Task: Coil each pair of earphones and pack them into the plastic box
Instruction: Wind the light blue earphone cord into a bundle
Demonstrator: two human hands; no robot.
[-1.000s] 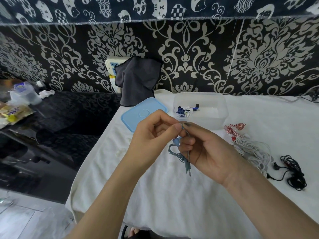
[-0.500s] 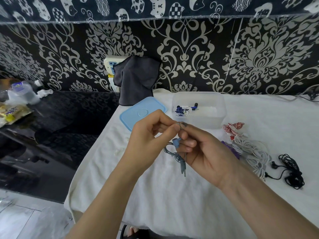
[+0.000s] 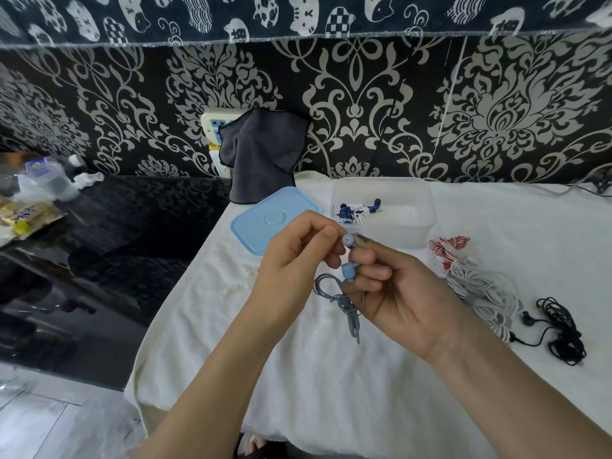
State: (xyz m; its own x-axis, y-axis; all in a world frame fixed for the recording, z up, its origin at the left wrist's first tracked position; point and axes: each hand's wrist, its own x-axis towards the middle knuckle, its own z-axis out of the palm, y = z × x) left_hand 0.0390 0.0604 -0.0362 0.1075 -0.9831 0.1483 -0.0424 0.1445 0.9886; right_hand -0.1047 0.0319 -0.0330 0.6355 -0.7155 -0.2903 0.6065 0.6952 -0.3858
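Your left hand [image 3: 294, 260] pinches one bud of the blue earphones [image 3: 347, 276] between thumb and forefinger, and your right hand [image 3: 397, 296] curls its fingers round the second bud and the cord, both held up above the tabletop [image 3: 298, 376] just in front of the plastic box [image 3: 384, 207]. Part of the cord is hidden inside your right palm; the rest hangs below in a loose tangle, and whether the plug end touches the white cover cannot be told.

At far left, a clear bottle [image 3: 43, 177] and a yellow packet [image 3: 23, 217] sit blurred on a dark surface, cut off by the picture's edge. A grey cloth [image 3: 261, 157] hangs over a wall socket [image 3: 215, 117], covering most of it. Your left hand hides a corner of the blue lid [image 3: 265, 217], lying flat just left of the box. The box stands open with one blue-and-white coiled pair [image 3: 354, 213] inside. To its right lie red-and-white earphones [image 3: 447, 246], then a heap of white earphones [image 3: 486, 289] whose strands cannot be told apart, partly behind your right wrist, and black earphones [image 3: 563, 329] farthest right.
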